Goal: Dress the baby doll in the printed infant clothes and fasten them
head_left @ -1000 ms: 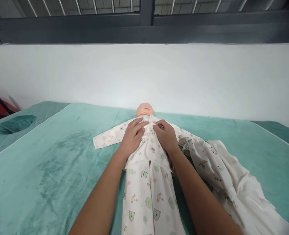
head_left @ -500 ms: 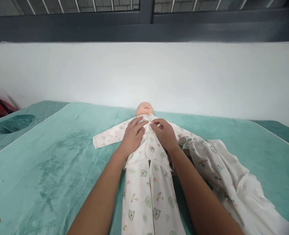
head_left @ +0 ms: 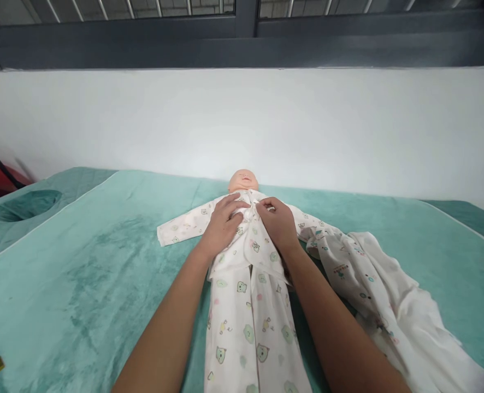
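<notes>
Smooth, plastic-looking skin is shown on the doll's head [head_left: 243, 179]; soft matt cloth is seen in the jacket [head_left: 246, 246] and trousers [head_left: 234, 319], wrinkled cloth in the loose garment [head_left: 393, 305]. Velvety, brushed pile is displayed by the cover [head_left: 114, 262], smooth matt finish by the wall [head_left: 242, 120], glossy metal by the bars [head_left: 159, 7].

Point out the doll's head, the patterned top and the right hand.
Doll's head [head_left: 243, 180]: head camera view, middle of the head.
Patterned top [head_left: 247, 245]: head camera view, front panel between the forearms.
Right hand [head_left: 278, 222]: head camera view, back of the hand.
</notes>
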The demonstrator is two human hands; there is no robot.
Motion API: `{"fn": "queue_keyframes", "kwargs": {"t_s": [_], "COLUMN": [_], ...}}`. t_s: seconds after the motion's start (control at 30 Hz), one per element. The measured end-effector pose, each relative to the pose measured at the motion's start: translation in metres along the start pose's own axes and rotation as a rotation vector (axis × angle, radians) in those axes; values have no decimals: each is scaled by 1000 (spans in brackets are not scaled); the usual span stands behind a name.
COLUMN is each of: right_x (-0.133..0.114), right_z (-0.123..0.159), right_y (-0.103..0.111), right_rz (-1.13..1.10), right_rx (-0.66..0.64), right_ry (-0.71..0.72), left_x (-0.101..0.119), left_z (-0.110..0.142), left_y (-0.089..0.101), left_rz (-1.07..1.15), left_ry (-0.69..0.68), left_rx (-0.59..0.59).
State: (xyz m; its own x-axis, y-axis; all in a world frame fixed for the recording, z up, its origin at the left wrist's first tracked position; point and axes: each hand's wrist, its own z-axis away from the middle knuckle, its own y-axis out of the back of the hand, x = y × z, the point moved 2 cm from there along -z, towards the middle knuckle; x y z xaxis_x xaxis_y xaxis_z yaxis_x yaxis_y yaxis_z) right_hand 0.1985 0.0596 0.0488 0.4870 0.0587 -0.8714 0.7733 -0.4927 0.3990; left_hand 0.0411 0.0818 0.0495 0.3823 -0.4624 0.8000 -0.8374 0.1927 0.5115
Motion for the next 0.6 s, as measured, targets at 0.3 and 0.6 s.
{"fn": "queue_keyframes", "kwargs": {"t_s": [0.3, 0.6], "right_x": [-4, 27], "right_z": [21, 4], "right_y": [10, 44], "right_rz": [-151, 89], "right_rx": [182, 93], "right_ry": [-77, -186], "left_x": [2, 7], "left_z": [8, 16], "left_y": [5, 7], "left_rz": [34, -36], "left_ry": [-73, -84], "left_rx": [-13, -104]}}
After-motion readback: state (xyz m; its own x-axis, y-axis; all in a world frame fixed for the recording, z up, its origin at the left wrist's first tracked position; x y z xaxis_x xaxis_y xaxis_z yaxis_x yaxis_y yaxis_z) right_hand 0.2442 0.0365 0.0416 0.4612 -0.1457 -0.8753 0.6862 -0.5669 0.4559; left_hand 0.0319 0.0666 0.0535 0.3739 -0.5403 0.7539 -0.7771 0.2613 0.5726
